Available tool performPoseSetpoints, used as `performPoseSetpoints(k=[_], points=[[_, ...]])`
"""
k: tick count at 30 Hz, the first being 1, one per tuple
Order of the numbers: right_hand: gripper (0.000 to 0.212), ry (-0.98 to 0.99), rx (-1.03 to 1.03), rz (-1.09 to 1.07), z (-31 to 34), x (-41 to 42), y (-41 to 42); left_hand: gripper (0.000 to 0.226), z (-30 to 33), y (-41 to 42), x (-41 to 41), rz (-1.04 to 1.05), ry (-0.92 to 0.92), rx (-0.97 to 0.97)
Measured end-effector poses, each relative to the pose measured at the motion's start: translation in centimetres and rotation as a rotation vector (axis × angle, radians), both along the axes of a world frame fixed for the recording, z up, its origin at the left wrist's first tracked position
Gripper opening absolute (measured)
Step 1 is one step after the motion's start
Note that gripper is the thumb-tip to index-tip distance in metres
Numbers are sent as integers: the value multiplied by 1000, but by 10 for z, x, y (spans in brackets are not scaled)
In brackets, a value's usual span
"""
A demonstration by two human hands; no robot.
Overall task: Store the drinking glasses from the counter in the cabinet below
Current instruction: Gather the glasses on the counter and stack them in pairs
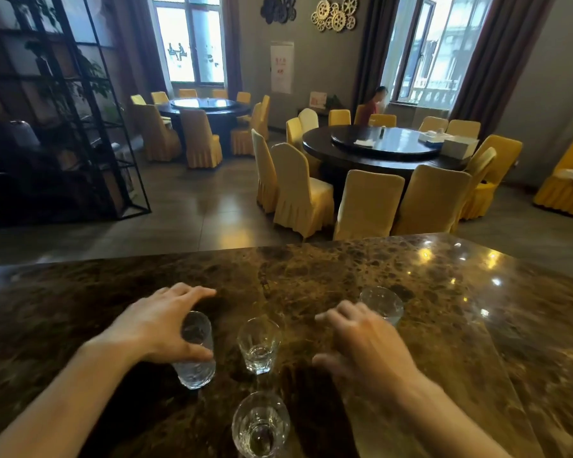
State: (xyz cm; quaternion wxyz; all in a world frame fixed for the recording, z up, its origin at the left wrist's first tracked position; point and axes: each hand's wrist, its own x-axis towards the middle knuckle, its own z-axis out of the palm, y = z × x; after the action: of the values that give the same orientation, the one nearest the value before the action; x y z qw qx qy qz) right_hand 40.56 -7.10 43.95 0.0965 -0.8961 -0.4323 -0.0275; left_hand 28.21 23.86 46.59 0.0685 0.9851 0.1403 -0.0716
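Brown marble counter (pixel 344 276) fills the lower half of the head view, glossy, with ceiling lights reflected on its right side. Beyond it lies a dining room: two round dark tables (pixel 387 147) ringed by yellow-covered chairs (pixel 368 206), a black metal shelf frame (pixel 80 110) at left, tall windows (pixel 191 41) and gear-shaped wall ornaments (pixel 334 13) on the grey back wall. A seated person (pixel 372 105) in red shows behind the nearer table.

Four clear glasses stand upright on the counter, none touching another. The left glass (pixel 196 352) is within the left hand (pixel 159 325): the thumb lies across its near side low down and the fingers arch over and past its rim, so the hand is curled around it, though whether the grip is fully closed cannot be told from the blur. Just to its right, apart from it, stands the middle glass (pixel 259 345), untouched. The near glass (pixel 260 424) sits closest to the camera, at the bottom edge of the view, below the middle one. The far glass (pixel 381 305) stands to the right and further back; the right hand (pixel 364 338) hovers with fingers spread and loosely bent, its fingertips beside that glass's left wall. Contact there cannot be told because of blur; the hand is not closed on anything.

Both bare forearms reach in from the lower corners.
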Motion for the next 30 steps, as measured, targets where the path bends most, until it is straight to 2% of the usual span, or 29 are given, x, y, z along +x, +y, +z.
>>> performPoseSetpoints(k=[3, 5, 7, 11, 19, 24, 30], points=[[83, -82, -64, -140, 6, 48, -15, 110, 3, 13, -8, 21, 89, -43], [97, -29, -136, -211, 6, 74, -21, 107, 1, 17, -12, 19, 107, -82], [103, 53, -201, -253, 5, 92, -24, 106, -3, 18, -14, 32, 95, -115], [92, 131, -236, -257, -4, 108, -28, 108, -10, 13, -14, 45, 42, -120], [84, 172, -181, -217, -3, 113, -36, 86, -25, 7, -9, 93, -73, -118], [81, 146, -153, -176, 8, 92, -49, 84, -24, 21, 3, 116, -79, -96], [85, 132, -105, -30, 19, 38, -63, 83, -3, 8, 55, 70, -189, -33]])
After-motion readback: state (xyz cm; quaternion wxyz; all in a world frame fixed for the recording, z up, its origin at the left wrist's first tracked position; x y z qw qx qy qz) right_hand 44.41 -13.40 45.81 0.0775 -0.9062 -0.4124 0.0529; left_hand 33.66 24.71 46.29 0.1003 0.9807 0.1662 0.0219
